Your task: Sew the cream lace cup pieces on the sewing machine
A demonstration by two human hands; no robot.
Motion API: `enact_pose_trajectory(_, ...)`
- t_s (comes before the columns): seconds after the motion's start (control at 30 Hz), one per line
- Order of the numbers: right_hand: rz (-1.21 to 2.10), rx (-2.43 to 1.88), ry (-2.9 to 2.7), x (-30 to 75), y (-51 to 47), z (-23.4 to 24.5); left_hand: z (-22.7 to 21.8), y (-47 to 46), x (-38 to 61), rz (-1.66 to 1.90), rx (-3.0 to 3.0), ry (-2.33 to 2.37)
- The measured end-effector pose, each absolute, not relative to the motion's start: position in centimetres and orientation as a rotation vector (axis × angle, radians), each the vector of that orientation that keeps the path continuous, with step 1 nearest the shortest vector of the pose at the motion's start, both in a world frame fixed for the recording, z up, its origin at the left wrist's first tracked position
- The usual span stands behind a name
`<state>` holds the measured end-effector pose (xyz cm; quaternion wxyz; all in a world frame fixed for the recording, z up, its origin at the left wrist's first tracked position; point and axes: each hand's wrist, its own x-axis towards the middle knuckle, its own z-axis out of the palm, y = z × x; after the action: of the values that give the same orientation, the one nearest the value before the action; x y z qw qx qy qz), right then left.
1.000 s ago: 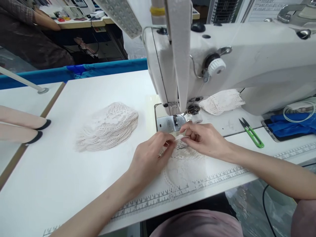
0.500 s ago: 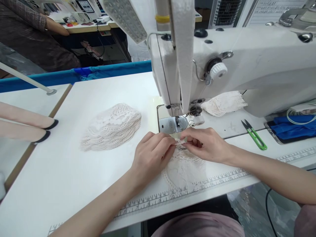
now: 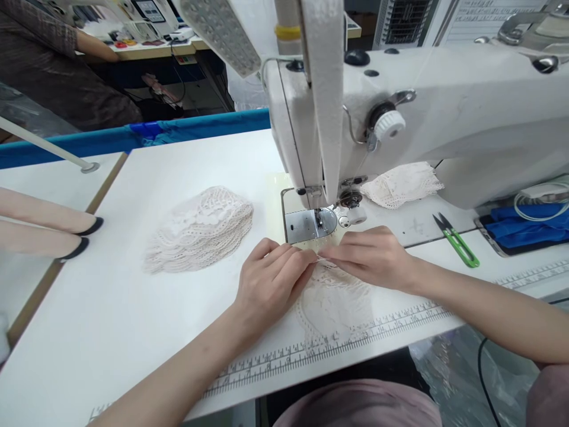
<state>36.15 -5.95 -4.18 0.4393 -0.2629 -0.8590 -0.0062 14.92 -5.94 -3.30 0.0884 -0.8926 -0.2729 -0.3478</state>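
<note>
A pale lace piece lies on the white table in front of the sewing machine. My left hand and my right hand meet at its far edge, fingertips pressed together on the lace just short of the presser foot and needle plate. Both hands are closed on the lace edge, pinning it flat against the table.
A stack of lace pieces sits to the left. More lace lies behind the needle. Green thread snips rest at the right, beside a blue item. A printed ruler runs along the table's front edge. Another person sits far left.
My hands have lowered from pinching a small bit of lace in the air to pressing the lace edge flat on the table, nearer the presser foot.
</note>
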Motion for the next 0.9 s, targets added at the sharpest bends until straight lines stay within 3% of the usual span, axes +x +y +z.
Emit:
enact_pose_trajectory(0.17,-0.420,-0.484,-2.254,36.5,-6.4,-3.1,-3.0,-6.2,14.8,-1.073,-2.728,-0.905)
enact_pose_trajectory(0.37,-0.401,-0.446,-2.380,36.7,-6.8,-2.1,-2.8,-6.5,14.9,-1.182,-2.792,-0.979)
enact_pose_trajectory(0.47,0.019,-0.588,-2.433,37.1,-6.9,-0.8,-2.0,-7.0,14.9,-1.186,-2.965,-1.115)
enact_pose_trajectory(0.63,1.337,-0.840,-2.296,38.3,-6.8,2.5,-0.1,-7.8,15.4,-1.048,-3.727,-1.394)
enact_pose_trajectory(0.7,1.485,-0.949,-2.239,38.3,-6.5,2.6,-0.2,-7.7,15.7,-0.986,-3.733,-1.466)
enact_pose_trajectory(0.77,1.295,-1.068,-2.281,37.8,-6.0,1.6,-1.2,-7.4,15.8,-0.926,-3.465,-1.452)
enact_pose_trajectory(0.9,0.548,-1.249,-2.422,36.5,-5.2,-1.7,-3.6,-6.7,15.8,-0.806,-2.894,-1.246)
